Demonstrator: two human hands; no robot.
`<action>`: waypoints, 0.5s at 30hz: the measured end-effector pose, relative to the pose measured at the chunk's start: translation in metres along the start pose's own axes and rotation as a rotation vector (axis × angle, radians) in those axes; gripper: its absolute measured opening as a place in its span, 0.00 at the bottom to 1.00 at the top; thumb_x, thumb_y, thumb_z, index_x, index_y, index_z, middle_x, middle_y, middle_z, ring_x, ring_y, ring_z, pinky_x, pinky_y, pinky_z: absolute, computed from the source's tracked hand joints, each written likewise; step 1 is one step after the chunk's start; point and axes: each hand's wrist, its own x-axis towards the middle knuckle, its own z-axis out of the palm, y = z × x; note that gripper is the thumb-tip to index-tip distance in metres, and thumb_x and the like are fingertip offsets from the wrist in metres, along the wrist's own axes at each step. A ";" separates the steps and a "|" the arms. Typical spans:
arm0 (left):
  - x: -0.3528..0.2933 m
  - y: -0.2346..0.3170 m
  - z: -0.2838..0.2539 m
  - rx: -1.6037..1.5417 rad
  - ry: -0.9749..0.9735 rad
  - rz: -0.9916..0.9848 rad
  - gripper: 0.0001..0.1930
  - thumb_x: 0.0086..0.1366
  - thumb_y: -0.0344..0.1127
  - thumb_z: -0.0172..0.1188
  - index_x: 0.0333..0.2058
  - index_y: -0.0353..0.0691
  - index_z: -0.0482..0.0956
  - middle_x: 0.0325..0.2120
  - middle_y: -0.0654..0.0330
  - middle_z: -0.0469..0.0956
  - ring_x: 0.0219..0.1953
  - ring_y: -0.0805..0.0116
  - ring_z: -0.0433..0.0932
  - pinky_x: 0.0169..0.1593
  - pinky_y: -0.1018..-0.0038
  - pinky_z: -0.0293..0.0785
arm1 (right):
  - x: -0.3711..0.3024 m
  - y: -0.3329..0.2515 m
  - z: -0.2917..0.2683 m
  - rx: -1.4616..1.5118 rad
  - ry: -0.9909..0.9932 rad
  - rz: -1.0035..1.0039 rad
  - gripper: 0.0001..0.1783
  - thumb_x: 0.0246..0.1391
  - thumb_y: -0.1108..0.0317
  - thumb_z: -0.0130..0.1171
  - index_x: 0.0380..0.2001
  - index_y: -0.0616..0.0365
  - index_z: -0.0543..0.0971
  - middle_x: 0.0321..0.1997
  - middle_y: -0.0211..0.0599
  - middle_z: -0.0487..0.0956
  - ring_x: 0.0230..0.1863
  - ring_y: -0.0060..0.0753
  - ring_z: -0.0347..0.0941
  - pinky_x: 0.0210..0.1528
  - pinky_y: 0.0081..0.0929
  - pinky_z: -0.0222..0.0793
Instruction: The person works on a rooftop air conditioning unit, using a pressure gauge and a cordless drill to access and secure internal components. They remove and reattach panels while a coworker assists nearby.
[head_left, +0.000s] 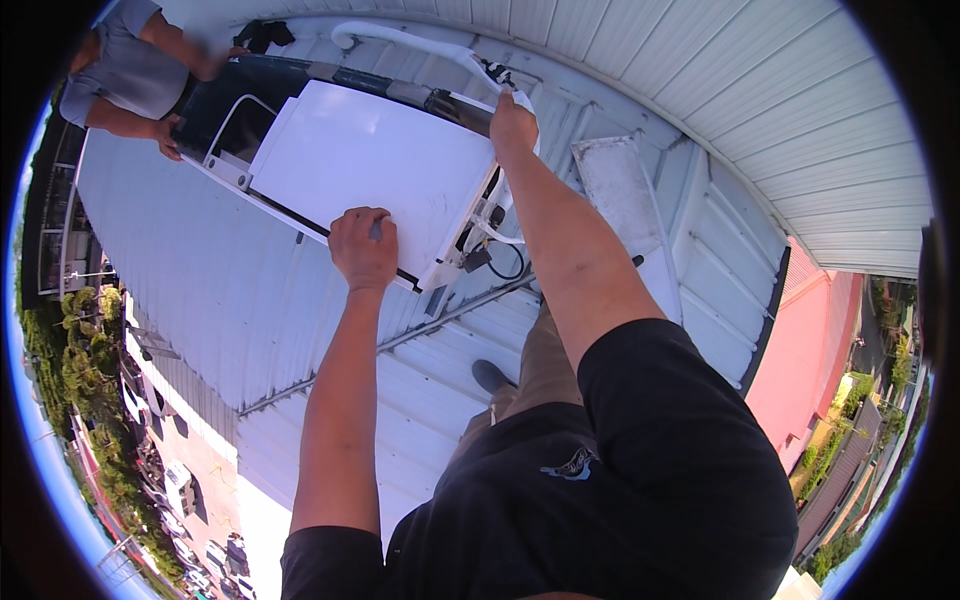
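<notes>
A white outdoor air-conditioner unit (365,165) lies with its broad white panel facing up. My left hand (362,248) rests on the panel's near edge with its fingers curled. A small greyish patch shows between the fingers, too little of it to name. My right hand (513,125) is closed round a white wrapped pipe (530,108) at the unit's far right corner; its fingertips are partly hidden. Beside my right forearm, a black cable (508,272) and fittings hang from the unit's right end.
At the upper left, a co-worker in a grey shirt (135,75) has both hands at the unit's dark left end. Ribbed metal roofing (200,290) lies underneath. A dirty white panel (618,190) lies to the right. Beyond the roof edge at left are parked vehicles (180,490) far below.
</notes>
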 end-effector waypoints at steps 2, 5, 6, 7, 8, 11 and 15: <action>0.000 0.001 -0.001 0.014 0.000 0.007 0.04 0.58 0.37 0.62 0.30 0.50 0.85 0.38 0.67 0.79 0.48 0.59 0.73 0.54 0.61 0.69 | 0.000 0.000 0.000 -0.007 -0.009 0.002 0.35 0.67 0.42 0.41 0.38 0.64 0.85 0.48 0.59 0.82 0.54 0.60 0.76 0.60 0.49 0.68; 0.000 0.001 0.000 0.024 0.006 0.013 0.04 0.57 0.37 0.62 0.30 0.50 0.85 0.37 0.67 0.79 0.48 0.59 0.73 0.53 0.61 0.69 | 0.000 -0.001 -0.001 -0.007 -0.007 0.013 0.35 0.67 0.42 0.41 0.37 0.63 0.85 0.47 0.58 0.82 0.53 0.61 0.76 0.60 0.49 0.68; 0.000 0.001 0.000 0.012 0.015 0.011 0.04 0.57 0.37 0.62 0.30 0.50 0.85 0.37 0.67 0.79 0.48 0.59 0.73 0.53 0.61 0.70 | 0.000 0.000 -0.001 0.003 -0.010 0.011 0.35 0.67 0.42 0.41 0.37 0.63 0.85 0.47 0.58 0.82 0.53 0.61 0.76 0.60 0.49 0.68; 0.000 0.001 0.000 0.029 0.011 0.015 0.04 0.57 0.37 0.62 0.30 0.50 0.85 0.37 0.67 0.79 0.48 0.59 0.73 0.53 0.61 0.70 | 0.000 0.000 -0.001 0.009 -0.014 0.015 0.35 0.67 0.41 0.40 0.37 0.63 0.86 0.47 0.58 0.82 0.53 0.61 0.76 0.60 0.49 0.68; 0.000 0.001 0.001 0.031 0.013 0.013 0.04 0.57 0.36 0.62 0.30 0.50 0.85 0.37 0.67 0.79 0.48 0.59 0.74 0.52 0.61 0.70 | 0.000 0.000 -0.001 0.012 -0.017 0.019 0.35 0.67 0.41 0.40 0.38 0.63 0.86 0.47 0.58 0.82 0.54 0.61 0.76 0.60 0.49 0.68; 0.000 -0.001 0.001 0.021 0.022 0.029 0.04 0.57 0.36 0.62 0.30 0.50 0.85 0.37 0.67 0.79 0.47 0.59 0.74 0.52 0.61 0.70 | 0.000 0.001 0.000 0.004 -0.012 0.011 0.36 0.67 0.41 0.40 0.38 0.63 0.86 0.47 0.58 0.82 0.53 0.61 0.76 0.60 0.49 0.68; -0.001 -0.002 0.002 -0.012 0.030 0.022 0.04 0.57 0.36 0.62 0.30 0.50 0.85 0.37 0.67 0.79 0.47 0.59 0.74 0.52 0.61 0.70 | 0.000 0.001 0.000 -0.009 -0.020 0.001 0.36 0.67 0.41 0.40 0.38 0.63 0.86 0.47 0.58 0.82 0.54 0.61 0.76 0.61 0.48 0.67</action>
